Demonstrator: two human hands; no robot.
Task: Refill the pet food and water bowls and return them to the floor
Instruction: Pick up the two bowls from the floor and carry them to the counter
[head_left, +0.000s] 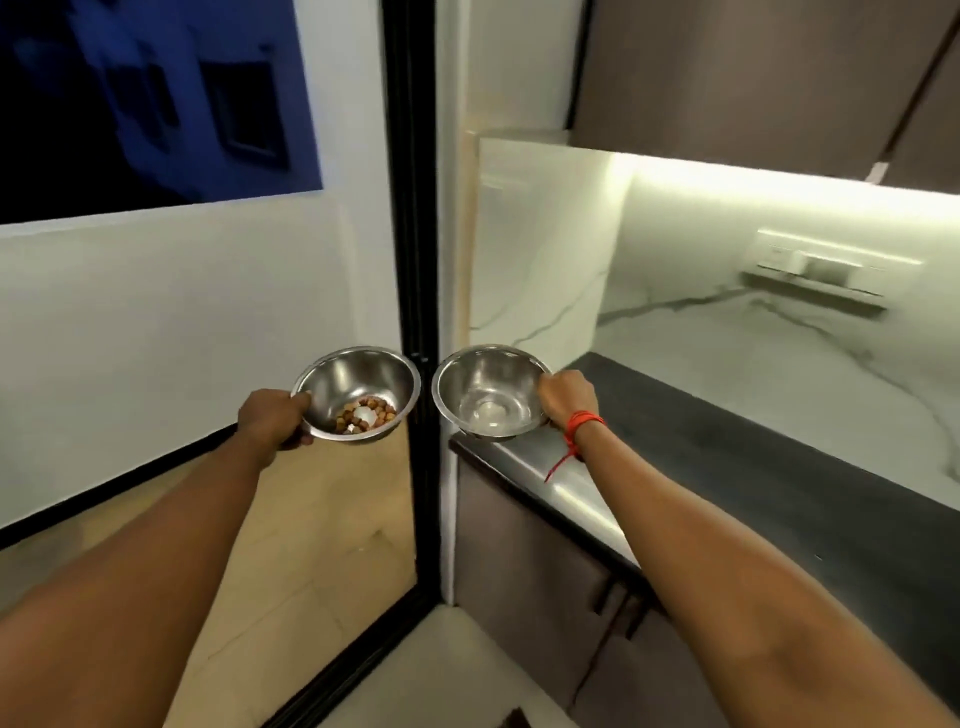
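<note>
Kitchen counter (779, 467) corner | left hand (272, 421) clamps kibble bowl (358, 392) (airborne) | right hand (566, 397) clamps water bowl (488, 392)

Kibble bowl (358, 382) in left hand (274, 420), water bowl (488, 387) in right hand (567, 397).

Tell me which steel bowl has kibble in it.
The bowl in the left hand, the kibble bowl: brown pellets cover its bottom. The right hand's bowl shows none.

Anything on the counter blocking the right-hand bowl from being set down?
Nothing visible. The right hand holds the clear-bottomed steel bowl at the corner of the dark stone counter, whose visible surface is bare.
</note>
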